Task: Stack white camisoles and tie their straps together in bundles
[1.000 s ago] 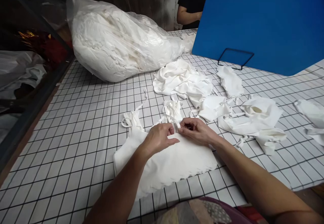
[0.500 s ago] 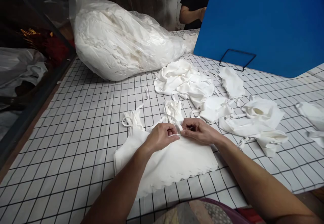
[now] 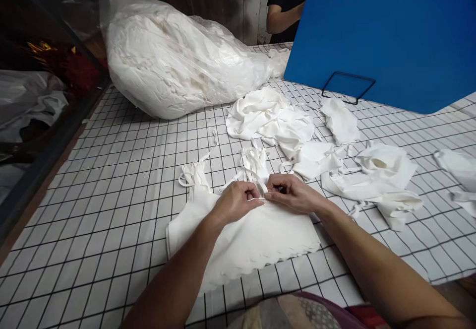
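Observation:
A flat white cloth piece with a scalloped lower edge (image 3: 245,239) lies on the grid-patterned table (image 3: 122,180) right in front of me. My left hand (image 3: 236,201) and my right hand (image 3: 292,193) meet at its top edge. Both pinch a thin white strap (image 3: 260,186) between their fingertips. More white straps (image 3: 191,175) trail from the cloth's upper left corner. The strap's end between my fingers is mostly hidden.
Several loose white cloth pieces (image 3: 271,118) are scattered to the right and behind. A big clear plastic bag of white fabric (image 3: 174,61) sits at the back left. A blue board (image 3: 386,31) on a wire stand (image 3: 347,87) stands at the right. Another person's arm (image 3: 282,16) shows behind it.
My hands have stayed at the strap, with my left fingers closing a little more over it. Behind the board the other person's arm has shifted.

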`<state>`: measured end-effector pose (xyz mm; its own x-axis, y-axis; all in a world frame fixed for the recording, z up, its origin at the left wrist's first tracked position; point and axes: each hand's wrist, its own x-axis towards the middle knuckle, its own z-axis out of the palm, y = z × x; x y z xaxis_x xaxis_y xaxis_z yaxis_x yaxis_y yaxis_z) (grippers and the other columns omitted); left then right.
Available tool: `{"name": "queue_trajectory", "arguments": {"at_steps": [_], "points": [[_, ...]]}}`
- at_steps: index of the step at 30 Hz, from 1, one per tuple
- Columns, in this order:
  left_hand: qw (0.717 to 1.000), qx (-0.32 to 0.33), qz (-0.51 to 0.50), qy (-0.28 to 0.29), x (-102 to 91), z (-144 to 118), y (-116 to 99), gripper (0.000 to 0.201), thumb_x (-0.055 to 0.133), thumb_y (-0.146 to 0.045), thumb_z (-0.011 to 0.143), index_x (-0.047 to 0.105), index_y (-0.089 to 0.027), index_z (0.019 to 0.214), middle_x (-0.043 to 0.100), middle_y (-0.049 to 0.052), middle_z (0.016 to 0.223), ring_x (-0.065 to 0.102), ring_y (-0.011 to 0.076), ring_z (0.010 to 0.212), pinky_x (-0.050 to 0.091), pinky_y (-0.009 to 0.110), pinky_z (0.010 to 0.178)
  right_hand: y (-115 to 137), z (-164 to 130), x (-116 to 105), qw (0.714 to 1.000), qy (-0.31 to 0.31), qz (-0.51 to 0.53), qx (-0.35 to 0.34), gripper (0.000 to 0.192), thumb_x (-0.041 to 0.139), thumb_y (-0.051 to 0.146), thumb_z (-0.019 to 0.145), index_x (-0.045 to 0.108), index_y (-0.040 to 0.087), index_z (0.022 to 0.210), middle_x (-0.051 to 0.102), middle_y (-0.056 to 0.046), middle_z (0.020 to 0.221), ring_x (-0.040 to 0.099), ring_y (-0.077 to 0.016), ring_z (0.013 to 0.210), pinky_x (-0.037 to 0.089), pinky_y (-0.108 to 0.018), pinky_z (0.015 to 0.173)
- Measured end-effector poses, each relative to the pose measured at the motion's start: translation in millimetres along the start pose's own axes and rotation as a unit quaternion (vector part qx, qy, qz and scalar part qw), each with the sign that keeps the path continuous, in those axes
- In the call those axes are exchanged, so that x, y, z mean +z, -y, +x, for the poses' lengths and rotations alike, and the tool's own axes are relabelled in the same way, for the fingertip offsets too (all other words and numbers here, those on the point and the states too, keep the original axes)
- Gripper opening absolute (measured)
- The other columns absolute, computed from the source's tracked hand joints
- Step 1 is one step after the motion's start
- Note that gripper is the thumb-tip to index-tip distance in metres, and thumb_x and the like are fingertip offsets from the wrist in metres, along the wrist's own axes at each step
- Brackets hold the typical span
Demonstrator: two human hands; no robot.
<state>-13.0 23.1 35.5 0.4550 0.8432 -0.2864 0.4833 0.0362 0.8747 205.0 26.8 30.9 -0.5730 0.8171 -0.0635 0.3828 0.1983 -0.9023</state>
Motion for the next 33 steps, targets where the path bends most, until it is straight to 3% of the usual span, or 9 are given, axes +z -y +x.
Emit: {"name": "queue_trajectory", "arguments": {"at_steps": [18, 26, 33], "points": [[1.000, -0.001, -0.018, 0.000, 2.5, 2, 4, 0.015, 0.069, -0.031, 0.073, 0.064, -0.019, 0.068, 0.059, -0.001, 0.067, 0.048, 0.0120, 0.059, 0.037, 0.024, 0.056, 4, 1, 3, 0.997, -0.012, -0.057, -0.044, 0.024, 0.060, 0.035, 0.091, 0.054, 0.018, 0.075, 0.049, 0.001, 0.072, 0.042, -0.0109, 0.062, 0.032, -0.026, 0.057], [1.000, 0.016, 0.011, -0.009, 1.7, 1, -1, 0.031, 0.069, -0.041, 0.075, 0.054, -0.018, 0.061, 0.047, -0.003, 0.061, 0.041, 0.0108, 0.057, 0.029, 0.023, 0.051, 5, 3, 16, 0.999, -0.029, 0.005, -0.036, 0.023, 0.060, 0.034, 0.092, 0.056, 0.018, 0.075, 0.050, 0.001, 0.074, 0.043, -0.0111, 0.065, 0.032, -0.026, 0.059], [0.998, 0.017, 0.050, -0.036, 6.4, 2, 0, 0.032, 0.071, -0.041, 0.073, 0.053, -0.018, 0.061, 0.046, -0.003, 0.059, 0.040, 0.0107, 0.055, 0.028, 0.023, 0.050, 4, 7, 23, 0.995, -0.029, 0.091, 0.034, 0.027, 0.063, 0.042, 0.089, 0.056, 0.018, 0.080, 0.046, 0.002, 0.069, 0.039, -0.0113, 0.063, 0.030, -0.025, 0.057]]}}
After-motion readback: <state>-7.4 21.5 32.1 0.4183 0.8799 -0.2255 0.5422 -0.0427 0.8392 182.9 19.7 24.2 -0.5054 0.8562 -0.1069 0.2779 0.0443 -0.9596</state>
